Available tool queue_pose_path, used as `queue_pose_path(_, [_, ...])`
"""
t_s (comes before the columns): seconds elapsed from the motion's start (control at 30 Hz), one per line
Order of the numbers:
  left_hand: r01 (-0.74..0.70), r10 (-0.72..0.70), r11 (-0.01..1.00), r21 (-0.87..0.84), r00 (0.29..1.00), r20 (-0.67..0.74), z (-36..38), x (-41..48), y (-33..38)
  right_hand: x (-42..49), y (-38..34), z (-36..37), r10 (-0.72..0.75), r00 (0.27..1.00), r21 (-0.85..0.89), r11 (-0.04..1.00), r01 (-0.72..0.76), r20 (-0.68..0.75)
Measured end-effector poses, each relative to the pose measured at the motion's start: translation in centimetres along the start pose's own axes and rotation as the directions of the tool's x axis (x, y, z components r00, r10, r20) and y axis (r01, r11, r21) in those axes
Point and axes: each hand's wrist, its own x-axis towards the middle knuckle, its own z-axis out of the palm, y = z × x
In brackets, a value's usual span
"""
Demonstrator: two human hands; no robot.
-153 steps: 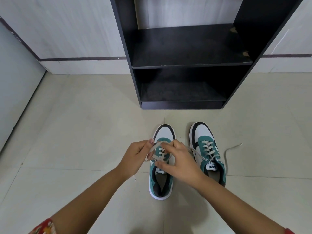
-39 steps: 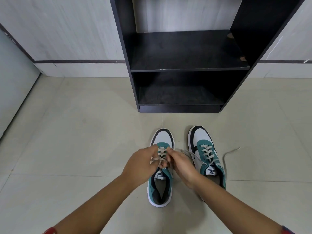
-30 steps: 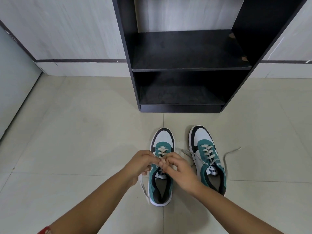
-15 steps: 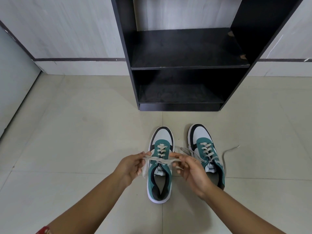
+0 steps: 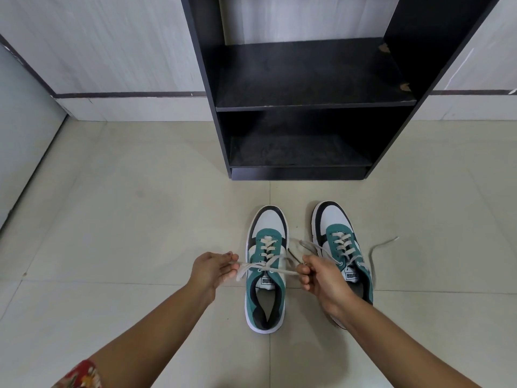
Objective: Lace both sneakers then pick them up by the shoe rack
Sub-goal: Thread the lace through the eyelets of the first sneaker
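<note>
Two green, white and black sneakers stand side by side on the tiled floor, toes toward the rack. The left sneaker [image 5: 265, 275] has beige laces threaded up its eyelets. My left hand [image 5: 211, 271] pinches one lace end out to the left of it. My right hand [image 5: 321, 278] pinches the other end out to the right, so the lace [image 5: 268, 266] runs taut across the tongue. The right sneaker [image 5: 340, 247] sits partly behind my right hand, laced, with loose lace ends [image 5: 383, 245] trailing on the floor.
A black shoe rack [image 5: 302, 107] with two bare shelves stands against the wall just beyond the sneakers. A grey panel [image 5: 22, 130] borders the floor on the left. Pale floor tiles [image 5: 126, 219] stretch to either side.
My hands, working close together over the left sneaker's tongue a second ago, have pulled apart sideways, each holding a lace end, drawing the lace tight.
</note>
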Motion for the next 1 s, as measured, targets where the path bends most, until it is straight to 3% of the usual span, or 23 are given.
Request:
queue_pose_path(0.33, [-0.052, 0.052, 0.999, 0.009, 0.997, -0.060, 0.0, -0.3, -0.5, 0.4, 0.5, -0.7, 0.050, 0.999, -0.058, 0.997, -0.049, 0.005])
queue_pose_path(0.43, [-0.095, 0.098, 0.984, 0.148, 0.995, -0.014, 0.3, -1.3, -1.1, -0.1, 1.0, -1.0, 0.066, 0.997, -0.130, 0.990, -0.061, 0.029])
queue_pose_path(0.5, [-0.132, 0.112, 0.956, 0.260, 0.990, 0.088, 0.7, -2.1, -1.4, -0.6, 1.7, -0.9, 0.071, 0.997, -0.152, 0.986, -0.063, 0.042])
queue_pose_path(0.67, [-0.174, 0.004, 0.778, 0.604, 0.962, 0.272, 1.7, -2.8, -2.1, -1.3, 3.1, 1.1, 0.134, 0.988, -0.413, 0.906, -0.091, 0.076])
queue_pose_path(0.77, [-0.113, -0.046, 0.797, 0.593, 0.968, 0.246, 1.6, -2.5, -2.1, -1.4, 3.1, 2.6, 0.077, 0.991, -0.410, 0.912, -0.026, 0.109])
queue_pose_path(1.0, [-0.223, 0.157, 0.774, 0.592, 0.974, 0.162, 0.3, -2.1, -0.1, -0.7, 2.1, 5.3, 0.054, 0.987, -0.365, 0.931, 0.007, 0.154])
